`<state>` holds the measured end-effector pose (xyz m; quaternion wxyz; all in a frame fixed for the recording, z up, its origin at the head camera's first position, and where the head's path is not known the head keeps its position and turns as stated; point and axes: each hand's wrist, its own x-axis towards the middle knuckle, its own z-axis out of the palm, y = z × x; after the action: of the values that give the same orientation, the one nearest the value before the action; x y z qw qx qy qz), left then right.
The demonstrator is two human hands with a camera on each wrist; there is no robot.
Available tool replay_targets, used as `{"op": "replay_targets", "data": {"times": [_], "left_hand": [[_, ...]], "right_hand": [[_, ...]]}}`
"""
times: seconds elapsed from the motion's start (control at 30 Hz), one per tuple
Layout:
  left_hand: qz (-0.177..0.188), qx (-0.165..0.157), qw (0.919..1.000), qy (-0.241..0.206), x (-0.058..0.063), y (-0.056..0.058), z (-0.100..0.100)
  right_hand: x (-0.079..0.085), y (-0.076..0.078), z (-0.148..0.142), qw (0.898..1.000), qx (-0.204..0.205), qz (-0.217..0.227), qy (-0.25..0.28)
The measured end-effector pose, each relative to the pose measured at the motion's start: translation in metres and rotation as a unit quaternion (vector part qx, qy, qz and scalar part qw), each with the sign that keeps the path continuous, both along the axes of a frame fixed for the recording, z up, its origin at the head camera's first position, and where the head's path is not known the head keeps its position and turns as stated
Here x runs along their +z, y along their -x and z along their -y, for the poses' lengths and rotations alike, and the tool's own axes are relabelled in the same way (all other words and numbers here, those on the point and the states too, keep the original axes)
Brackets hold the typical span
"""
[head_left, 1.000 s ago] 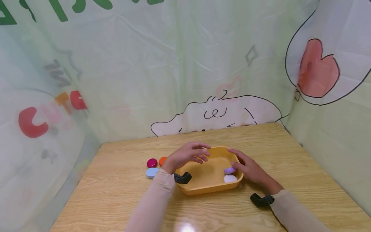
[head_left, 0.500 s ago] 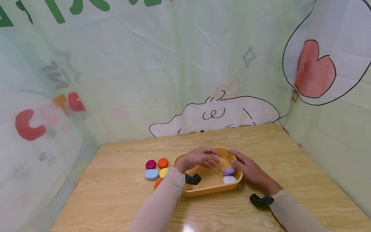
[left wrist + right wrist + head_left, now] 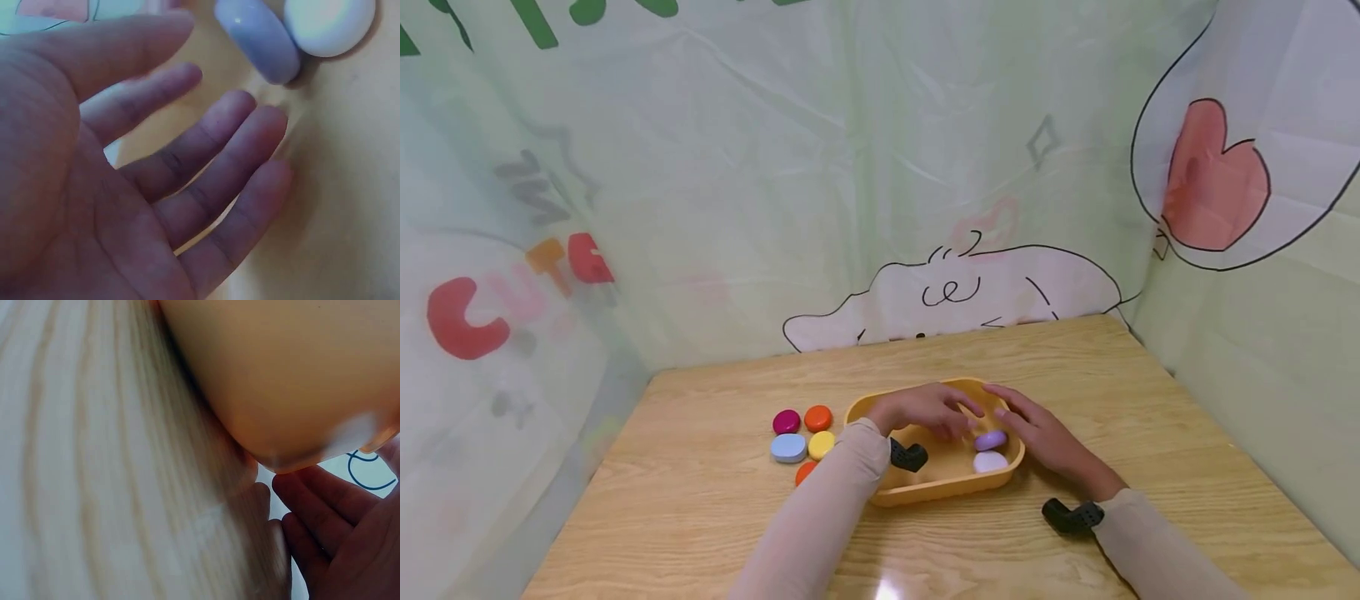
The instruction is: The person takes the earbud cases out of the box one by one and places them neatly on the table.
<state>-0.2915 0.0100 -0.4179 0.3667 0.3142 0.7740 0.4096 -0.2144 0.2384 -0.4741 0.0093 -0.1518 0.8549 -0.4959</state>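
The left hand (image 3: pixel 931 408) reaches into a yellow-orange plastic basket (image 3: pixel 925 494), its fingers spread and loosely bent. Nothing lies in its palm in the left wrist view. Just beyond its fingertips (image 3: pixel 272 125) a smooth purple rounded piece (image 3: pixel 259 40) leans on edge beside a white rounded piece (image 3: pixel 330 24). Both sit at the basket's right end. The right hand (image 3: pixel 1045 433) lies along that end from outside, its thumb at the rim. In the right wrist view its fairly straight fingers (image 3: pixel 319 509) touch the basket's outer wall (image 3: pixel 281 381).
Left of the basket, several smooth rounded pieces lie on the wooden table (image 3: pixel 700 508): magenta (image 3: pixel 786 422), orange (image 3: pixel 818 418), light blue (image 3: pixel 788 448), yellow (image 3: pixel 822 445) and another orange one (image 3: pixel 806 472), partly behind the left sleeve. A printed curtain (image 3: pixel 737 208) hangs behind.
The left hand has moved right and lower, deeper into the basket toward the purple piece, uncovering more pieces at left. The right hand stays at the basket's right end.
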Motion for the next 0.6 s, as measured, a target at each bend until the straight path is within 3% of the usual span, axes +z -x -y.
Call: {"op": "replay_targets", "data": {"times": [0.2, 0.6], "left_hand": [[-0.011, -0.048, 0.9984, 0.029, -0.003, 0.000, -0.008], [-0.030, -0.062, 0.9961, 0.056, -0.010, 0.004, -0.014]], "right_hand": [[-0.002, 0.001, 0.001, 1.000, 0.004, -0.005, 0.007], [0.000, 0.002, 0.000, 1.000, 0.005, -0.009, 0.009]]}}
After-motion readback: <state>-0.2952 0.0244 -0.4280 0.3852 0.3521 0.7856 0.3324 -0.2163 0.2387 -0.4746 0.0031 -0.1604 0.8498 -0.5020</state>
